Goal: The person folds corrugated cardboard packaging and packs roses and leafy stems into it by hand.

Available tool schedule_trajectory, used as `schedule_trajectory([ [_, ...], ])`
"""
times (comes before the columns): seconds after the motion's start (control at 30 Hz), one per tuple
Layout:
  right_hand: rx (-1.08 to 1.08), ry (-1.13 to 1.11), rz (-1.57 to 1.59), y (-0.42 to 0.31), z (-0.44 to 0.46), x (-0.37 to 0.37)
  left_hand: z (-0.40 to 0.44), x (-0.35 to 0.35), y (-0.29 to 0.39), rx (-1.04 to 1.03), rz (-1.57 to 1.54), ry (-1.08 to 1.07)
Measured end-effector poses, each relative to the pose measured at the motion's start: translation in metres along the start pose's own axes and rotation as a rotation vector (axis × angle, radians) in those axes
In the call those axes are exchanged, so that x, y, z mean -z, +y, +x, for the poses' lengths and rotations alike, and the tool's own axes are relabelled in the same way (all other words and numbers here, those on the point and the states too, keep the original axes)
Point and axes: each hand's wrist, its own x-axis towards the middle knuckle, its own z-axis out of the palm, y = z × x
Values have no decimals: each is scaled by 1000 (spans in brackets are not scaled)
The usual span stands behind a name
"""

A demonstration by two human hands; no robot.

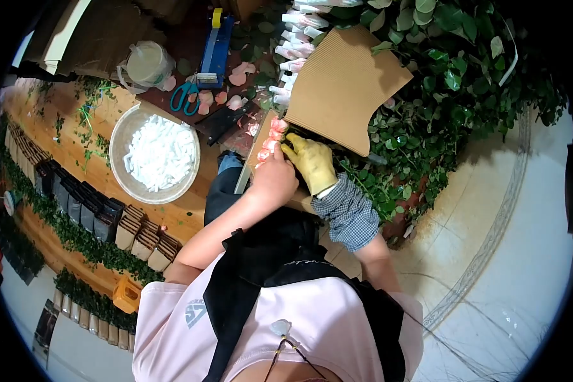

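Note:
Several pink-and-white roses (277,129) lie in a row on a brown cardboard edge. My bare left hand (276,180) is just below them, its index finger stretched onto the lower blooms and its other fingers curled, their tips hidden. In a yellow glove, my right hand (312,164) is at the right side of the row, its fingertips closed at a rose beside the blooms. The stems are hidden under the glove and a curved sheet of corrugated cardboard (347,83).
Leafy stems (420,121) are heaped at right. White paper-wrapped bundles (294,54) lie behind the roses. At left are a basin of white tubes (116,156), teal scissors (184,97), a blue tape dispenser (216,51) and a plastic-covered tub (148,63).

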Motion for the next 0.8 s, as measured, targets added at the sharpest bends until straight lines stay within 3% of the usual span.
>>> schedule_trajectory([
  [0.07, -26, 109, 42, 4, -2, -2, 1, 23, -22, -143, -189, 32],
  [0.13, -59, -81, 58, 2, 1, 4, 2, 42, -42, -35, -444, 184],
  [0.2, -77, -50, 97, 4, 0, 2, 3, 59, -46, 234, -1022, 206],
  [0.23, -81, -43, 102, 4, 0, 3, 22, 32, -74, 136, -667, 325],
  [0.27, -72, -79, 106, 3, 0, 8, 35, 6, -91, 131, -658, 324],
  [0.33, -71, -103, 114, 4, -1, 11, 54, -27, -112, 85, -935, 355],
  [0.4, -33, -62, 130, 7, -5, 9, 55, -33, -115, 71, -947, 354],
  [0.47, -20, 2, 137, 8, -6, 3, 52, -32, -113, 128, -1103, 226],
  [0.67, -28, -107, -18, 3, 0, -4, 14, 31, -46, 120, -711, 362],
  [0.73, -5, -122, -33, 7, -2, -10, 10, 28, -37, -105, -363, 350],
  [0.77, 29, -126, -12, 12, -3, -13, 10, 36, -16, 50, -182, 146],
  [0.8, 65, -125, 6, 15, -1, -11, 7, 36, -1, 5, -31, 75],
])
